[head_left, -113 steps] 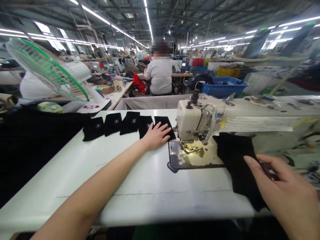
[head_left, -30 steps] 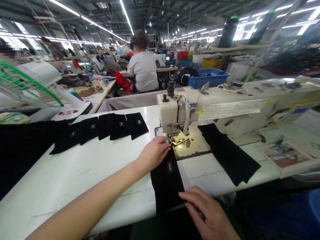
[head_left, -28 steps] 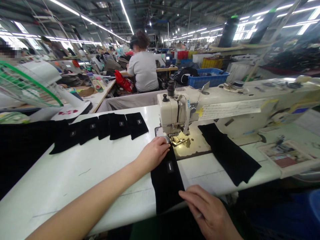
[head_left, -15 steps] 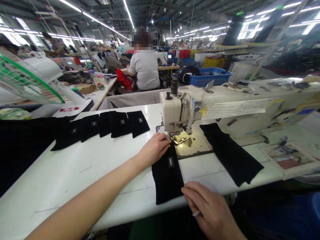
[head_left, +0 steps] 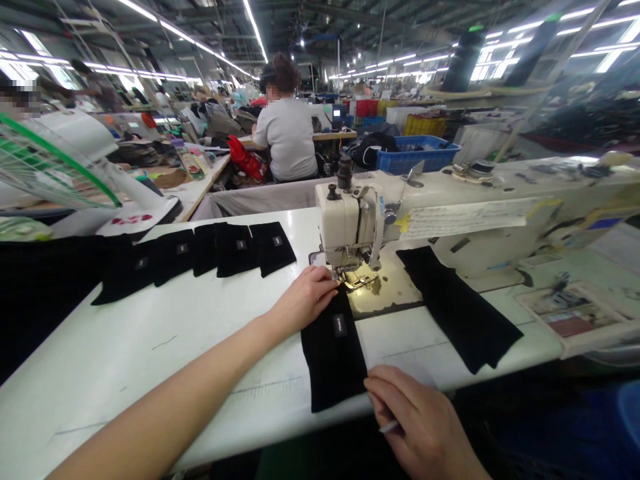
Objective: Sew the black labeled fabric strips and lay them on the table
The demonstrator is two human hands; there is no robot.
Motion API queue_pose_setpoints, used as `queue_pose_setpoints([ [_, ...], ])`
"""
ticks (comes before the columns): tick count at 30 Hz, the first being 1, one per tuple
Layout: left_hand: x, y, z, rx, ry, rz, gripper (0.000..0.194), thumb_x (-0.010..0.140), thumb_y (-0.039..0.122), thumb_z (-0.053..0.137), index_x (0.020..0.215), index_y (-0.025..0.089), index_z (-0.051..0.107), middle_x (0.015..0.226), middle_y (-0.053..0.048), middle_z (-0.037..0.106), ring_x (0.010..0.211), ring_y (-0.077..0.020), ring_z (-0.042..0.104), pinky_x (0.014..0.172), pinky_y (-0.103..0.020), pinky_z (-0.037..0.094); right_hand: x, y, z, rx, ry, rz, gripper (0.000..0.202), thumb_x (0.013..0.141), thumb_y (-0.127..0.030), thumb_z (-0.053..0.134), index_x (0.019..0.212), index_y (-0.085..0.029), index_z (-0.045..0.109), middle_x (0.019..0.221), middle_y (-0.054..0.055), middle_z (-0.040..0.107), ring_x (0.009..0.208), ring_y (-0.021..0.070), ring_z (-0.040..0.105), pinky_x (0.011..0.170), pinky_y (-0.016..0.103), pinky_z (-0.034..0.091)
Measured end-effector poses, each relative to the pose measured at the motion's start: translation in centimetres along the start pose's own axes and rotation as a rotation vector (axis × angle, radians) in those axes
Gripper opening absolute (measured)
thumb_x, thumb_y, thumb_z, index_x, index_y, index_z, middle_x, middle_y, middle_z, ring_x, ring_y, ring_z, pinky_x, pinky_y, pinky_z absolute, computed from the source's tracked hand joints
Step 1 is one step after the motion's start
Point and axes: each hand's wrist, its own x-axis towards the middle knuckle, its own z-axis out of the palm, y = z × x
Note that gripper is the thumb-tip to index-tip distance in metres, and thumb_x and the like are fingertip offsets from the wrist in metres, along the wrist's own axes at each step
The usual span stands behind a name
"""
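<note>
A black fabric piece (head_left: 333, 370) with a small dark label (head_left: 339, 325) lies on the sewing table, its far end at the needle area of the sewing machine (head_left: 343, 220). My left hand (head_left: 313, 293) pinches the far end of this piece beside the presser foot (head_left: 345, 275). At the near right corner, my right hand (head_left: 420, 420) grips the fabric between thumb and fingers. A small pale object (head_left: 389, 427) shows between the right-hand fingers; its kind is unclear. The stitch point is partly hidden by the left fingers.
Several labelled black pieces (head_left: 273, 250) overlap in a row at the left. Another black fabric strip (head_left: 460, 313) lies right of the needle. A parts tray (head_left: 575, 313) sits farther right. A fan (head_left: 55, 160) stands at the left, and a person (head_left: 290, 137) sits ahead.
The view has shifted slightly, moving the scene a little left. Both hands keep their hold on the black fabric piece, which has hardly moved against the machine.
</note>
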Motion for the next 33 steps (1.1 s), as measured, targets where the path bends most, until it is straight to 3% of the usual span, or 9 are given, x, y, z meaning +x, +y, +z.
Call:
queue_pose_setpoints([
  [7, 0.1, -0.3, -0.1, -0.034, 0.011, -0.002, 0.020, 0.097, 0.018, 0.055, 0.105, 0.016, 0.074, 0.101, -0.011, 0.063, 0.094, -0.0227, 0.058, 0.088, -0.041, 0.053, 0.6, -0.4, -0.2, -0.007, -0.015, 0.019, 0.035, 0.085, -0.005, 0.041, 0.109, -0.017, 0.064, 0.103, 0.009, 0.071, 0.081, 0.0178, 0.070, 0.061, 0.024, 0.053],
  [15, 0.1, 0.0, -0.5, 0.075, -0.063, -0.031, 0.023, 0.097, 0.016, 0.052, 0.112, 0.015, 0.070, 0.106, -0.012, 0.062, 0.100, -0.0238, 0.058, 0.092, -0.040, 0.054, 1.1, -0.6, -0.4, -0.067, -0.031, 0.009, 0.040, 0.083, -0.004, 0.041, 0.109, -0.016, 0.067, 0.104, 0.010, 0.072, 0.080, 0.0181, 0.070, 0.061, 0.025, 0.054],
  [17, -0.6, 1.2, -0.6, 0.153, -0.092, -0.045, 0.029, 0.095, 0.011, 0.050, 0.119, 0.013, 0.066, 0.116, -0.014, 0.061, 0.108, -0.0255, 0.058, 0.096, -0.043, 0.053, 0.8, -0.5, -0.5, -0.104, -0.018, -0.027, 0.045, 0.078, -0.002, 0.041, 0.113, -0.015, 0.067, 0.107, 0.011, 0.073, 0.080, 0.0184, 0.071, 0.061, 0.025, 0.055],
  [20, -2.5, 4.6, -1.2, 0.203, -0.137, 0.007, 0.034, 0.090, 0.006, 0.049, 0.121, 0.013, 0.063, 0.129, -0.016, 0.058, 0.117, -0.0283, 0.056, 0.097, -0.046, 0.054, 0.5, -0.4, -0.5, -0.133, -0.022, -0.065, 0.050, 0.073, -0.003, 0.042, 0.116, -0.012, 0.067, 0.110, 0.012, 0.073, 0.081, 0.0194, 0.072, 0.060, 0.026, 0.057],
  [25, -6.2, 10.0, -2.3, 0.002, -0.271, 0.232, 0.016, 0.096, 0.021, 0.055, 0.108, 0.019, 0.065, 0.104, -0.010, 0.067, 0.097, -0.0223, 0.063, 0.084, -0.035, 0.058, 0.1, -0.2, -0.6, -0.147, -0.032, -0.067, 0.051, 0.073, -0.004, 0.042, 0.116, -0.010, 0.068, 0.111, 0.015, 0.073, 0.084, 0.0226, 0.073, 0.061, 0.030, 0.060],
  [28, -7.2, 10.8, -2.2, 0.013, -0.229, 0.247, 0.022, 0.098, 0.021, 0.050, 0.116, 0.018, 0.063, 0.102, -0.011, 0.068, 0.097, -0.0225, 0.064, 0.084, -0.035, 0.059, 0.0, -0.1, -0.5, -0.145, -0.040, -0.060, 0.053, 0.073, -0.003, 0.042, 0.118, -0.011, 0.068, 0.113, 0.014, 0.072, 0.089, 0.0235, 0.073, 0.063, 0.031, 0.061],
  [33, -7.1, 10.1, -1.9, 0.020, -0.208, 0.241, 0.024, 0.099, 0.022, 0.048, 0.118, 0.019, 0.063, 0.102, -0.011, 0.068, 0.097, -0.0231, 0.064, 0.085, -0.036, 0.059, 0.3, 0.1, -0.3, -0.107, -0.059, -0.021, 0.056, 0.072, -0.001, 0.041, 0.120, -0.014, 0.067, 0.115, 0.012, 0.071, 0.092, 0.0221, 0.071, 0.065, 0.029, 0.059],
])
